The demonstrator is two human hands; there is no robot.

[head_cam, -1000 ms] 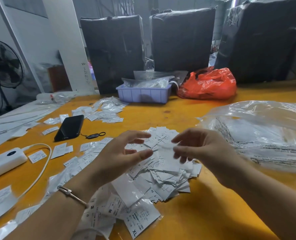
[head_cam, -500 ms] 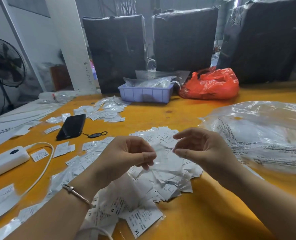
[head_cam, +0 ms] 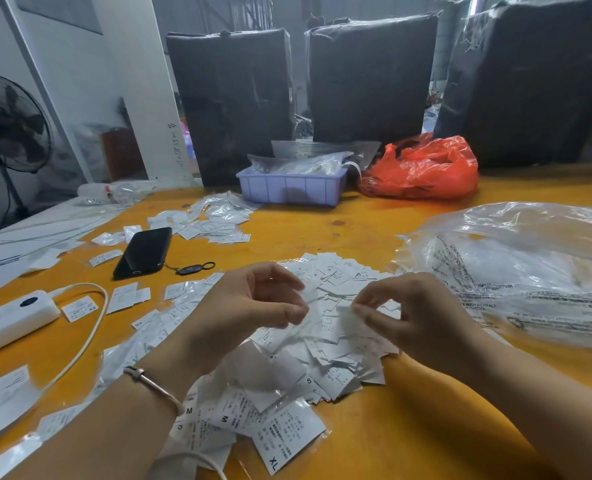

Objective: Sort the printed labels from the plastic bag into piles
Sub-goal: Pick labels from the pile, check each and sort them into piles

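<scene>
White paper labels (head_cam: 336, 341) (printed S, M, XL) heap near the table's (head_cam: 374, 230) front edge; left hand (head_cam: 253, 310) and right hand (head_cam: 408, 313) each pinch one.

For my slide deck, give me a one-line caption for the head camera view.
Both hands pinch a clear sleeve above a heap of printed labels on a yellow table.

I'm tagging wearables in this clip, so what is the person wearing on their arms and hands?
Both forearms are bare, with no sleeves or gloves in view. The left hand has a thin pinkish cord bracelet with a small metal clasp around its wrist. The right hand and its wrist show no ring, watch or band.
</scene>
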